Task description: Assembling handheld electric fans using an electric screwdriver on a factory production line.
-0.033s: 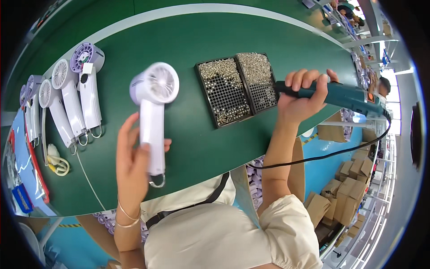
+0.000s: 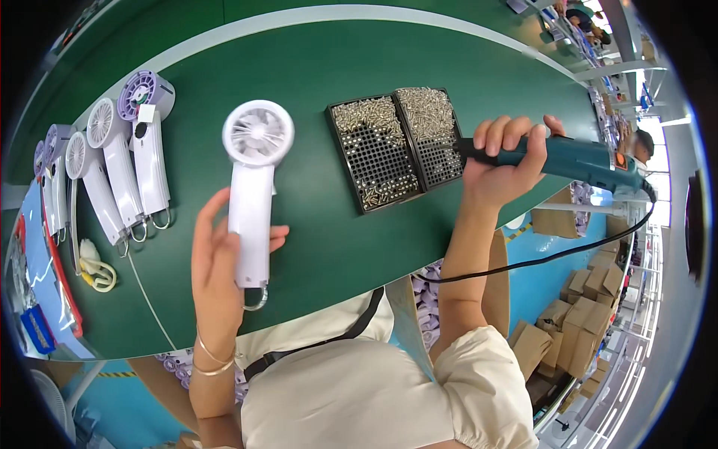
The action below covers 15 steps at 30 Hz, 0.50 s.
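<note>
My left hand (image 2: 218,266) is closed round the handle of a white handheld fan (image 2: 251,217), held upright over the green table. Its round grille faces up toward me, and a metal loop hangs from the handle's lower end. In my right hand (image 2: 508,161) is a dark teal electric screwdriver (image 2: 576,159), lying level with its black tip pointing left. That tip is at the right edge of a black two-part screw tray (image 2: 417,196). Small silver screws (image 2: 425,112) heap at the back of both halves, and others stand in the holes.
Several white and purple fans (image 2: 120,168) lie along the table's left side, near a yellow-white cable (image 2: 97,273). The screwdriver's black cord (image 2: 523,263) loops down by my right arm. Cardboard boxes (image 2: 580,329) stand on the blue floor at right.
The handheld fan in my left hand has turned, so its grille faces me more squarely, and has shifted slightly left. My right hand with the screwdriver has barely moved.
</note>
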Each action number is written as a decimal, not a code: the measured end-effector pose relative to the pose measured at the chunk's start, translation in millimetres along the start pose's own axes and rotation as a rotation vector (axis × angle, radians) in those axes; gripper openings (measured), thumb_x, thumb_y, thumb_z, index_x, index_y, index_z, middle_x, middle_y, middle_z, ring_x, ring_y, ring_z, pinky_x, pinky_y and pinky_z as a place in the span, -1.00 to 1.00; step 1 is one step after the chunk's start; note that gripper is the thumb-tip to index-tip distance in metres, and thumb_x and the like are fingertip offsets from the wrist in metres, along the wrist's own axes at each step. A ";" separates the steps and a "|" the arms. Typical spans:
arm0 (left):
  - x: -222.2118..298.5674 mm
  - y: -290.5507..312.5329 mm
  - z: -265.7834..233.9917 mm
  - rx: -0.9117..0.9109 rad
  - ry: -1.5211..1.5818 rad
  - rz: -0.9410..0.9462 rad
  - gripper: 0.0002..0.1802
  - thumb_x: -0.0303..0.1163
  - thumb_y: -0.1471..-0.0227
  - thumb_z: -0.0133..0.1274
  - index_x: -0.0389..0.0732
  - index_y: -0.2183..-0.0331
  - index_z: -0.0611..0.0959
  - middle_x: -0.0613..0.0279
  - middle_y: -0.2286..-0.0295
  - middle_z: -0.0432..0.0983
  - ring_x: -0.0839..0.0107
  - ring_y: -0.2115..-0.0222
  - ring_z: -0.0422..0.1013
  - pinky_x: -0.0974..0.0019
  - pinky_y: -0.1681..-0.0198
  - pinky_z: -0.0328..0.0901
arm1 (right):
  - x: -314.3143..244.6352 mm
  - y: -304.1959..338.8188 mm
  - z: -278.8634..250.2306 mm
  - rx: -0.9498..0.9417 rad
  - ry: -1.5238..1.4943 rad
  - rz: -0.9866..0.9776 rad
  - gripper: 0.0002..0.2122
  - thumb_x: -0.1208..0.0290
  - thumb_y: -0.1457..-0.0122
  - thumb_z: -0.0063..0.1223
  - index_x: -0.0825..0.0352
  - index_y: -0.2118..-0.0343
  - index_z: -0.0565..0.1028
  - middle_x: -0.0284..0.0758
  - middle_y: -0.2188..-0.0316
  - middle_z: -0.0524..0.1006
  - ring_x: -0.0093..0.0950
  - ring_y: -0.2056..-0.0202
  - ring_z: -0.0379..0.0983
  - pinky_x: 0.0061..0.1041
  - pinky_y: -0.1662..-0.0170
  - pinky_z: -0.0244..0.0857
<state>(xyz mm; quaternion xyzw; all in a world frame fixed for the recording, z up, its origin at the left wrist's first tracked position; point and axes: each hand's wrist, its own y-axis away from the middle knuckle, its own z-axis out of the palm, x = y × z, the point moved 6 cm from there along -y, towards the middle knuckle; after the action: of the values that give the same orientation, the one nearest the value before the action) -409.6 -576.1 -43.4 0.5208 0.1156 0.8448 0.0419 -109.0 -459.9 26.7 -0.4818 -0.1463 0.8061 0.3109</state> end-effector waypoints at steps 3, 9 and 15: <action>-16.8 -3.7 4.1 0.122 0.154 -0.088 -0.50 -0.47 -0.19 -0.21 -0.34 -0.14 0.17 -0.17 0.07 0.37 0.09 0.15 0.48 0.17 0.03 0.39 | -3.0 5.9 11.6 -0.120 0.030 0.004 -0.72 0.48 -0.22 -0.17 0.23 0.02 0.16 -0.36 0.71 0.23 -0.54 0.78 0.15 -0.49 0.71 0.16; -23.7 -13.7 14.5 0.065 0.018 -0.098 -0.49 -0.42 -0.21 -0.15 -0.35 -0.14 0.16 -0.14 0.06 0.39 0.14 0.15 0.48 0.20 0.05 0.39 | 8.2 13.1 55.9 -0.263 0.010 0.032 -0.67 0.53 -0.20 -0.17 0.27 0.00 0.08 -0.35 0.74 0.21 -0.56 0.79 0.15 -0.50 0.73 0.15; -25.3 -19.5 13.8 0.047 0.041 -0.127 -0.47 -0.48 -0.18 -0.17 -0.34 -0.15 0.13 -0.15 0.05 0.37 0.15 0.18 0.49 0.20 0.09 0.41 | 32.1 6.4 65.3 -0.268 0.026 0.120 -0.69 0.58 -0.17 -0.13 0.27 0.06 0.11 -0.32 0.75 0.23 -0.55 0.80 0.12 -0.52 0.73 0.14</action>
<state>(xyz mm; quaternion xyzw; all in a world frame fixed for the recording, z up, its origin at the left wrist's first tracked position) -386.8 -559.9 -64.1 0.4957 0.1691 0.8480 0.0807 -178.9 -440.0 33.4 -0.5371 -0.2195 0.7903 0.1969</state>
